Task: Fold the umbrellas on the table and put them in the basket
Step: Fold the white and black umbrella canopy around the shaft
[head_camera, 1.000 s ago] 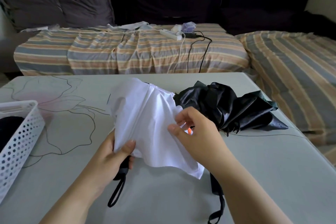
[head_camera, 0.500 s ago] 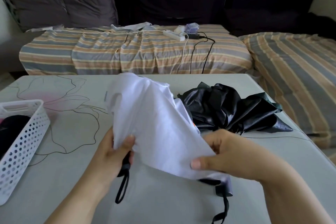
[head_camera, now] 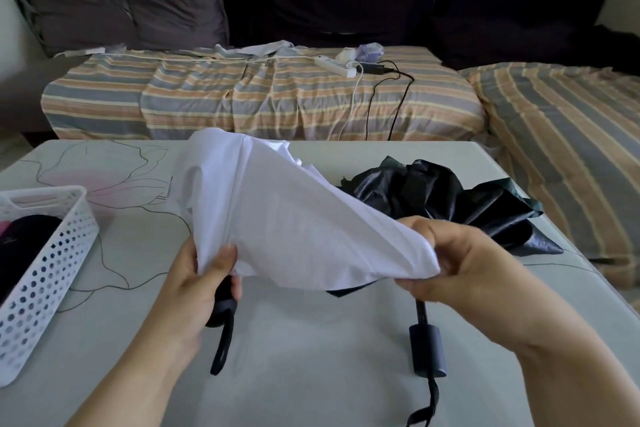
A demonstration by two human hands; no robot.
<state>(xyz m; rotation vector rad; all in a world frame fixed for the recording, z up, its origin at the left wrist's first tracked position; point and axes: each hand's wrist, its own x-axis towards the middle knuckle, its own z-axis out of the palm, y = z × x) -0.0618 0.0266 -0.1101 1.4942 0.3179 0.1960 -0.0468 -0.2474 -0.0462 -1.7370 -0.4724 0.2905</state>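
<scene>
Progress check from the head view, task roughly at its middle by my read

White umbrella (head_camera: 294, 218): in hand, held just above the table (head_camera: 311, 357), canopy loose and billowing, not yet wrapped. Left hand (head_camera: 197, 288) grips its dark handle, fingers curled round it, thumb pressing the cloth near the shaft; wrist strap (head_camera: 223, 343) dangles down to the table. Right hand (head_camera: 460, 263) pinches the free corner of the white canopy, fingers closed on the fabric, drawing it out to the side. I judge this as gathering the panels before rolling them round the shaft.

Black umbrella (head_camera: 450, 204): lies on the table behind the white one, toward the right edge, canopy crumpled and unfolded. Its handle (head_camera: 427, 350) and shaft reach toward me under the right hand. Untouched so far as I can tell.

Basket (head_camera: 52, 253): white, perforated, at the left edge of the table. Something dark already lies inside it; I take it for a finished umbrella but cannot confirm.

Left to do, by my estimate: wrap and strap the white one, drop it in the basket, then the whole sequence for the black one
</scene>
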